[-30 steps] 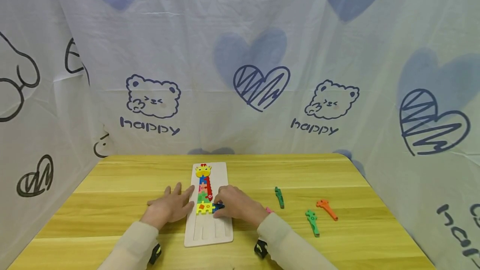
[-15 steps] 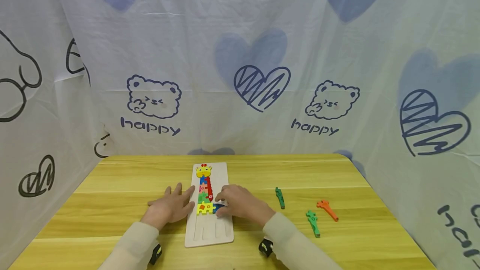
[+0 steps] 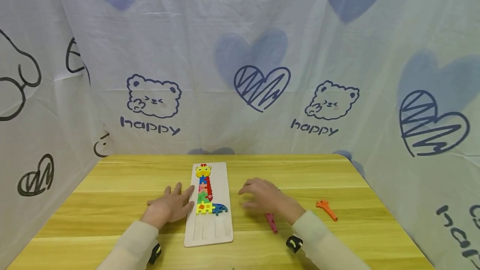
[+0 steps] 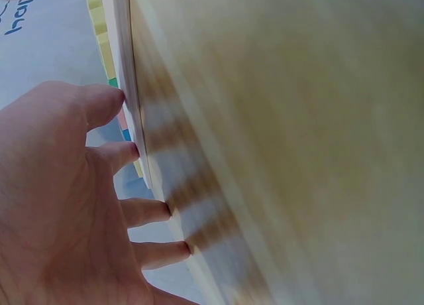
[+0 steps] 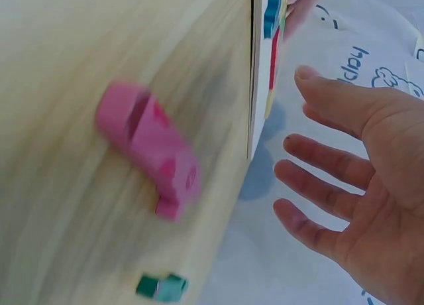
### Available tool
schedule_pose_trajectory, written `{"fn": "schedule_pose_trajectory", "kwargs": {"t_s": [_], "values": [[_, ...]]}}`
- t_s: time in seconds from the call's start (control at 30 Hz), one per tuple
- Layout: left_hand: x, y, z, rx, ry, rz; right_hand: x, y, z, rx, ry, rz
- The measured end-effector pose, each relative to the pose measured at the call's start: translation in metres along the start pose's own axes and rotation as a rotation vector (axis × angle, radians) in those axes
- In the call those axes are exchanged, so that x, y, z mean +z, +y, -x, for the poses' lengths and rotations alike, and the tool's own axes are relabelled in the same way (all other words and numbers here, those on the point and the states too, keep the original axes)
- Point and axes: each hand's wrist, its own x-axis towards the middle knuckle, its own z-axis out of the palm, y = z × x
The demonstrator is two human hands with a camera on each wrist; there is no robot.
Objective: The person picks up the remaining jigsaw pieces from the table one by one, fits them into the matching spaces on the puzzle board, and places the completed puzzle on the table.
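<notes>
A pale wooden puzzle board [image 3: 221, 182] lies upright before me, holding a yellow giraffe head [image 3: 203, 171], a column of coloured jigsaw pieces and a red strip piece [image 3: 209, 188]. Beside the yellow piece [image 3: 204, 208] at the column's foot sits a blue piece [image 3: 219, 208]. My left hand [image 3: 168, 207] is spread at the board's left edge; in the left wrist view its thumb and index fingertip touch that edge. My right hand [image 3: 264, 197], holding nothing, hovers over the table to the right of the board, fingers relaxed and apart.
A pink puzzle piece [image 3: 271, 222] lies under my right wrist, and an orange piece [image 3: 327, 210] farther right. The right wrist view also shows a green piece [image 5: 162, 287]. Shallow recesses [image 3: 221, 230] mark the board's lower part. A printed cloth [image 3: 210, 116] hangs behind the table.
My right hand has let go of the blue piece and moved right, off the board; the piece now shows in full. The right arm now covers the green pieces. The left hand stays put.
</notes>
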Motion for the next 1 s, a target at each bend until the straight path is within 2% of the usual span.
{"fn": "schedule_pose_trajectory", "kwargs": {"t_s": [0.27, 0.53, 0.8, 1.0], "values": [[-0.001, 0.001, 0.002, 0.005, 0.0, 0.005, -0.009, 0.012, 0.016, 0.002, -0.047, 0.008], [-0.002, 0.002, 0.002, 0.0, -0.004, 0.01, -0.012, 0.02, 0.033, -0.036, -0.111, 0.052], [-0.002, 0.001, 0.003, 0.0, -0.006, 0.01, -0.015, 0.027, 0.047, -0.034, -0.218, 0.018], [-0.002, 0.0, 0.003, 0.006, -0.004, 0.007, -0.014, 0.034, 0.056, -0.041, -0.262, -0.015]]}}
